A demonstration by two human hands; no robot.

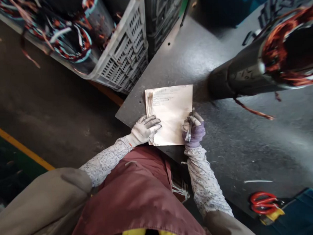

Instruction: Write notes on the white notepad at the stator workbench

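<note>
An open notebook [171,113] with handwriting near the top of its page lies at the corner of the metal table. My left hand [146,129], in a pale work glove with dirty fingers, rests flat on the notebook's left edge with the fingers stretched out. At the page's right edge my right hand [194,130], in a white and purple glove, is closed around a pen [189,128]. The pen's tip is hard to make out against the fingers.
A motor stator [247,71] with copper windings stands to the right on the table [239,138]. Red-handled scissors [263,203] lie near a blue bin [301,213]. At upper left, a grey plastic crate [123,46] holds several more stators [72,45].
</note>
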